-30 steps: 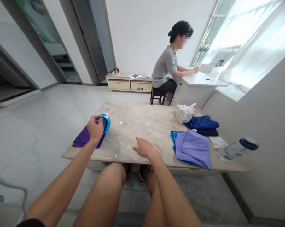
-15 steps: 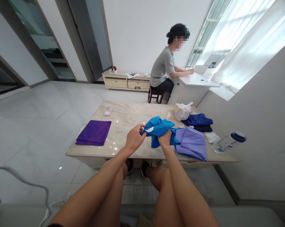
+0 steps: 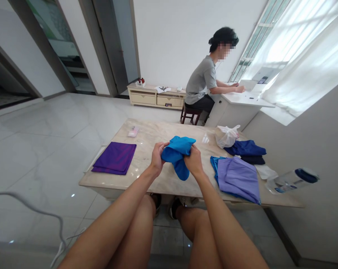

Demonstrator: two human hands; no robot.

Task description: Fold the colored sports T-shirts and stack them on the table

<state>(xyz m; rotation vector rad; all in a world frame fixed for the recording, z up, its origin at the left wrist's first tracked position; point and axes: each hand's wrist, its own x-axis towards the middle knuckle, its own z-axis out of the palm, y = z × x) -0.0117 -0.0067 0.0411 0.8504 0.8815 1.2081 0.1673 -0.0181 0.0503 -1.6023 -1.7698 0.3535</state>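
A bunched bright blue cloth [image 3: 178,149] is held up over the front middle of the marble-topped table [image 3: 154,129], one flap of it hanging down. My left hand [image 3: 158,156] is closed on its left edge. On the other side my right hand [image 3: 193,158] grips it, fingers partly hidden by the fabric. To the right lies a lilac cloth [image 3: 237,177] on top of more blue fabric [image 3: 214,166]. A folded purple cloth [image 3: 114,157] rests flat at the table's left end.
Along the right side are a white plastic bag [image 3: 227,136], dark blue folded cloth [image 3: 246,147], white tissue [image 3: 266,172] and a clear bottle [image 3: 292,180] with a blue lid. A small pink box [image 3: 133,132] sits back left. Beyond, a person [image 3: 204,76] sits at a white desk [image 3: 239,99].
The blue cloth has come away from the lilac pile and is more gathered between my hands. My view has shifted slightly left. The seated person stays at the desk.
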